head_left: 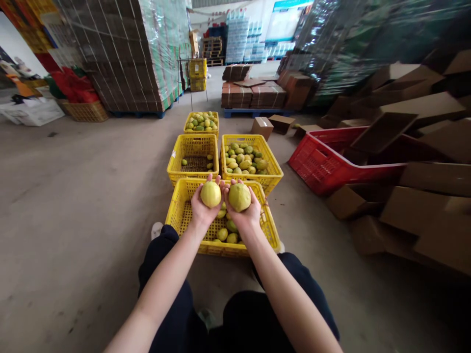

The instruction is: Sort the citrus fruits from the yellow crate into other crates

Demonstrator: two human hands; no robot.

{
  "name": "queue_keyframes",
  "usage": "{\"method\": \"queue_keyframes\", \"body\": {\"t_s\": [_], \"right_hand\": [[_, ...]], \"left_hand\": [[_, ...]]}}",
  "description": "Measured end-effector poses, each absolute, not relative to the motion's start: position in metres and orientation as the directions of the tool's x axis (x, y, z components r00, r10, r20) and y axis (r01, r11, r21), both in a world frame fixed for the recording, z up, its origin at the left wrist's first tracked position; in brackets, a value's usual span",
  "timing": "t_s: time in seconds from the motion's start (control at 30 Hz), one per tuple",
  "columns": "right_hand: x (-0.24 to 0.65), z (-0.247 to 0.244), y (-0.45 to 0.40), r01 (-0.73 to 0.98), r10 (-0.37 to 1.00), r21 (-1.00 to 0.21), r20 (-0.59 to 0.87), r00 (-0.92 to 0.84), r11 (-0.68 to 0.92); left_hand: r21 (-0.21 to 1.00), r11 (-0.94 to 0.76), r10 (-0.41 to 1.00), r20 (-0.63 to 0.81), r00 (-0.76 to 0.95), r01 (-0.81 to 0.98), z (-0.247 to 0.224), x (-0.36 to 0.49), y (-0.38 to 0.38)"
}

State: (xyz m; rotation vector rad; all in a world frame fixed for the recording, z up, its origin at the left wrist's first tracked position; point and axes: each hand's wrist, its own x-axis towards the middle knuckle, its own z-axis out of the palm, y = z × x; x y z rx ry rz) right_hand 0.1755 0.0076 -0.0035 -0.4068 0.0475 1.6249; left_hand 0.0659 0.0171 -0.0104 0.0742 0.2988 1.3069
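Observation:
Over the nearest yellow crate (176, 215), my left hand (201, 212) is cupped palm up around a smooth, round yellow-green fruit (211, 194). Close beside it my right hand (248, 218) holds a second fruit (239, 197), greener and bumpier, cupped in the same way. The fingertips of both hands nearly meet, and the fingers curl behind the fruits. Below my hands, several loose fruits (222, 234) lie in the right part of the crate, partly hidden by my right forearm. Their exact kind is not plain; some are oval like mangoes.
Beyond stand a yellow crate (193, 175) with a few fruits, a fuller crate (271, 177) to its right, and another full crate (185, 128) farther back. On the right are a red crate (312, 169) and heaped cardboard boxes (415, 211). Wrapped pallet stacks (121, 54) rise behind.

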Motion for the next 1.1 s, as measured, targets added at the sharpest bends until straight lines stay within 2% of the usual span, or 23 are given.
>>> {"method": "queue_keyframes", "body": {"t_s": [0.13, 0.37, 0.57, 0.63, 0.83, 1.1], "right_hand": [[0.177, 0.003, 0.01, -0.972, 0.953, -0.227, -0.302, 0.004, -0.068], [0.171, 0.01, 0.01, -0.959, 0.958, -0.279, -0.283, 0.045, -0.037], [0.164, 0.01, 0.009, -0.955, 0.934, -0.277, -0.357, 0.002, -0.103], [0.163, 0.008, 0.008, -0.95, 0.947, -0.295, -0.323, -0.006, -0.106], [0.161, 0.002, 0.006, -0.908, 0.996, -0.414, -0.078, -0.035, -0.064], [0.158, 0.005, 0.001, -0.846, 0.999, -0.532, 0.006, -0.039, -0.03]], "left_hand": [[0.232, 0.257, 0.965, -0.107, 0.238, -0.938, -0.01, 0.065, 0.018], [0.25, 0.264, 0.963, -0.129, 0.238, -0.932, -0.012, 0.06, 0.019], [0.257, 0.296, 0.952, -0.159, 0.262, -0.92, -0.009, 0.056, 0.014], [0.258, 0.288, 0.953, -0.174, 0.249, -0.922, -0.008, 0.055, 0.014], [0.255, 0.25, 0.964, -0.156, 0.216, -0.934, -0.01, 0.051, 0.016], [0.233, 0.232, 0.969, -0.139, 0.204, -0.944, -0.011, 0.047, 0.016]]}}
